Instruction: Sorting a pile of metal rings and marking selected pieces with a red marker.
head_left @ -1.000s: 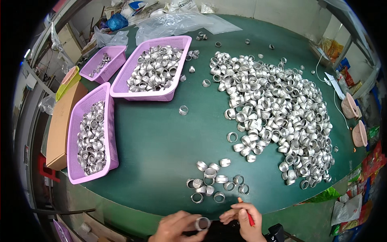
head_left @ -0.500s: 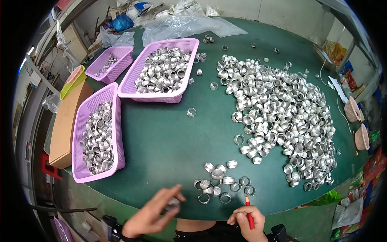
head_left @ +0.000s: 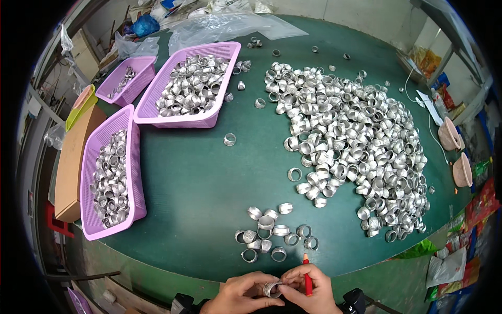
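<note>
Between the thumb and fingers of my left hand (head_left: 241,293) is a silver-coloured metal ring (head_left: 272,289), close to the table's near edge. My right hand (head_left: 309,288) grips a thin red pencil-like stick (head_left: 307,277) with an orange-brown tip that points away from me. Its thumb and fingertips meet the ring from the right, so both hands come together there. Just beyond them lies a small loose group of similar rings (head_left: 265,222), some on their side and some showing their openings.
A large heap of rings (head_left: 361,136) covers the right of the green table (head_left: 183,172). Two pink baskets of rings (head_left: 137,178) (head_left: 178,121) and a smaller pink basket (head_left: 123,94) stand left, near a cardboard box (head_left: 78,162). Clear plastic sheeting (head_left: 225,31) lies at the back.
My left hand has moved right with its ring and now meets my right hand. The whole view has shifted a little, so the table's contents appear further left.
</note>
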The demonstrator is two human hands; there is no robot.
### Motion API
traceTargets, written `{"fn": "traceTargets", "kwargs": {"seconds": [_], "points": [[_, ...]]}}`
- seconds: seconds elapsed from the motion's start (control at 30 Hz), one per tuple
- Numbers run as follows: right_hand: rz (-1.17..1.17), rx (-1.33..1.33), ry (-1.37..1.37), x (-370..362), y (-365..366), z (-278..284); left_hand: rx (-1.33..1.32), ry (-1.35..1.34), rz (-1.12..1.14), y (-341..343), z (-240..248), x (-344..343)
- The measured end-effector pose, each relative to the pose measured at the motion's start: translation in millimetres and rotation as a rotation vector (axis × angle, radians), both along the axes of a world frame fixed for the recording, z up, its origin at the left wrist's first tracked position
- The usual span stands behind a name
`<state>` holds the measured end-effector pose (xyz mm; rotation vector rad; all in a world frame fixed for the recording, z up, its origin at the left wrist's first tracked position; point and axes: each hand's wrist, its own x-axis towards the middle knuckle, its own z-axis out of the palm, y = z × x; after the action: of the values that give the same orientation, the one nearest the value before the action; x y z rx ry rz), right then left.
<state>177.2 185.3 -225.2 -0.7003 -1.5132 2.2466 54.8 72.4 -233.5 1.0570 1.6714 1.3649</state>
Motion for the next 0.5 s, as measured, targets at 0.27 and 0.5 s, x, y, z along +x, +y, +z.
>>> {"fn": "traceTargets", "kwargs": {"seconds": [0.27,0.5], "points": [[-0.068,0.183,-0.109,3.7,12.8,2.5,0.053,0.084,0.054,9.8,5.7,-1.4],[-0.153,0.08,-0.104,-0.6,5.0,-10.3,-0.031,0.312,0.006,12.6,-6.3,-1.1]]}}
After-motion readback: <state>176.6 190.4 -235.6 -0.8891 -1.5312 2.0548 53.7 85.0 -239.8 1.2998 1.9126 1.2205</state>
